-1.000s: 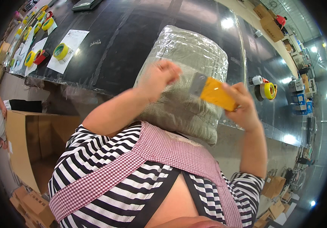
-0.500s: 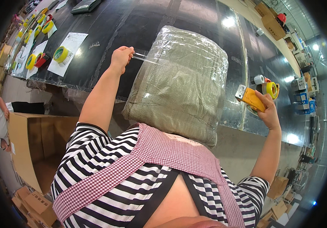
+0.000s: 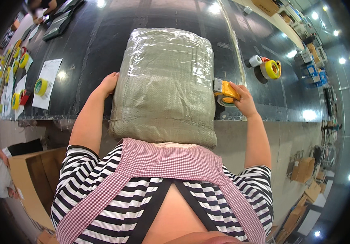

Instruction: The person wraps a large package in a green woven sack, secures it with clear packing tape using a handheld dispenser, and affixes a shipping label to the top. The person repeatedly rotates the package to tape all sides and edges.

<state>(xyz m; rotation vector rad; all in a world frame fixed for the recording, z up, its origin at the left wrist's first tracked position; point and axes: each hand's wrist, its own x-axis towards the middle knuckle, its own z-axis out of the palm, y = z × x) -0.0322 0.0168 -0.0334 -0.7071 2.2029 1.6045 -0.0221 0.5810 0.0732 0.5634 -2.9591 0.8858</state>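
Note:
A bulky grey-green woven package [image 3: 166,89], covered in clear shiny tape or film, lies at the table's near edge against my apron. My left hand [image 3: 110,83] is up against its left side; the package edge hides most of the fingers, so their hold does not show. In my right hand [image 3: 244,101] is a yellow tape dispenser [image 3: 227,89], gripped with the fingers wrapped round it. The dispenser's metal head is at the right side of the package, and its tape roll shows below.
The dark table [image 3: 89,49] bears yellow tape rolls [image 3: 40,86] and paper sheets [image 3: 49,77] at left. More tape rolls [image 3: 271,69] stand at right. A dark folded bundle [image 3: 59,24] lies far left near a person. Another person [image 3: 0,171] is beside an open cardboard box [image 3: 24,175].
My left hand has come down from holding out a strip of clear tape to the package's left side. My right hand has brought the dispenser in to its right side. The view has shifted.

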